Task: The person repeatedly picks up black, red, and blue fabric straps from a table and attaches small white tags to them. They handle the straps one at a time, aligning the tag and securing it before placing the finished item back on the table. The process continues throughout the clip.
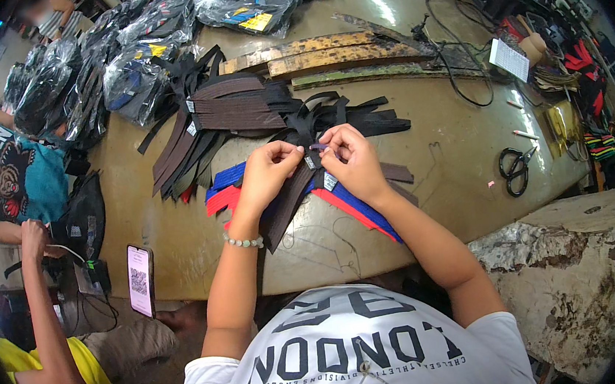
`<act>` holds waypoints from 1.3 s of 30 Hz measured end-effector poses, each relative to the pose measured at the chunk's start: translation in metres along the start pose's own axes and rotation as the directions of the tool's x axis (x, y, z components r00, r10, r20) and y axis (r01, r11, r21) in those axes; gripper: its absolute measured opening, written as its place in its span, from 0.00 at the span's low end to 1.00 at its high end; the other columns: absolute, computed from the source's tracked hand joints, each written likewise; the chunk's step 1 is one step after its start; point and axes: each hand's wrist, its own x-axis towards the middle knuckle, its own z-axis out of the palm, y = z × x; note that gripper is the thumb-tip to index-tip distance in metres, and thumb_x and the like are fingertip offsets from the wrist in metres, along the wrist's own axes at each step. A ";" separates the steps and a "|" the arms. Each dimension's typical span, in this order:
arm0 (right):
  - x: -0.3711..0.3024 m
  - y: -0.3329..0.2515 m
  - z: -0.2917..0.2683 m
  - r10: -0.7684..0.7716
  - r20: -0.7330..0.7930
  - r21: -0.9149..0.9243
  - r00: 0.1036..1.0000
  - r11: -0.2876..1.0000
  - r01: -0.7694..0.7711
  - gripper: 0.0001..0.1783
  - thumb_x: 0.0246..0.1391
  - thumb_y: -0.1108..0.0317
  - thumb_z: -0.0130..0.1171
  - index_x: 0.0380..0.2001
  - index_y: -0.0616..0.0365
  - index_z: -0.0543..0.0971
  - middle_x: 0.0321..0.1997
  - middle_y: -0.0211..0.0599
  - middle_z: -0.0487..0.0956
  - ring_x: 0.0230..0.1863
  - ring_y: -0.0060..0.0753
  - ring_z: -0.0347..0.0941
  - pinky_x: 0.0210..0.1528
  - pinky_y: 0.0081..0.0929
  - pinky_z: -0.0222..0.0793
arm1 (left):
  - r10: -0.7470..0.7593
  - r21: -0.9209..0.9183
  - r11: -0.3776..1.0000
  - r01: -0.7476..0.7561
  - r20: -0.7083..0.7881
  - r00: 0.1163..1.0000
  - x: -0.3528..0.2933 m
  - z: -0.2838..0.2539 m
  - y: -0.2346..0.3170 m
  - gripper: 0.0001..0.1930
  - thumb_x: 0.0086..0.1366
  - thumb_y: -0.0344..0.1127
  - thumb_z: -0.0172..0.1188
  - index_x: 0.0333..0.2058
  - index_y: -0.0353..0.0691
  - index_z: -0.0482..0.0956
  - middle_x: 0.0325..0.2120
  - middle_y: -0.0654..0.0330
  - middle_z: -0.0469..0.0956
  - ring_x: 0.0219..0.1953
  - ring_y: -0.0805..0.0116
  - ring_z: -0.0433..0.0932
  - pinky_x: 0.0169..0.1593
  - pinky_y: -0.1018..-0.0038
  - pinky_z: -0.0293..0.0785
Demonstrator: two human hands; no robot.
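Both my hands are over a bundle of straps near the middle of the table. My left hand [270, 175], with a beaded bracelet [243, 241] on its wrist, is closed in a pinch; what its fingertips hold is too small to make out. Close beside it, my right hand [354, 164] pinches a thin purplish strip [317, 146]. Under and around the hands lie dark brown straps [285, 210], blue and red straps [358, 213], and black straps [367, 121]. Small white labels [329, 182] show on the bundle.
More brown straps [236, 104] lie behind my left hand, before wooden slats [343, 57]. Plastic-wrapped bundles [249, 9] fill the far left. Black-handled scissors [516, 170] lie at right, below a cable [452, 82]. A phone [140, 280] and two people [13, 172] are at left.
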 end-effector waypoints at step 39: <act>0.012 -0.016 -0.018 0.346 0.094 0.329 0.934 0.874 -0.357 0.09 0.63 0.66 0.49 0.37 0.63 0.70 0.38 0.42 0.76 0.39 0.31 0.76 0.48 0.27 0.75 | 0.433 0.708 0.571 -0.416 0.170 0.885 -0.047 0.022 0.041 0.20 0.53 0.32 0.66 0.45 0.36 0.76 0.33 0.52 0.75 0.35 0.54 0.76 0.41 0.65 0.73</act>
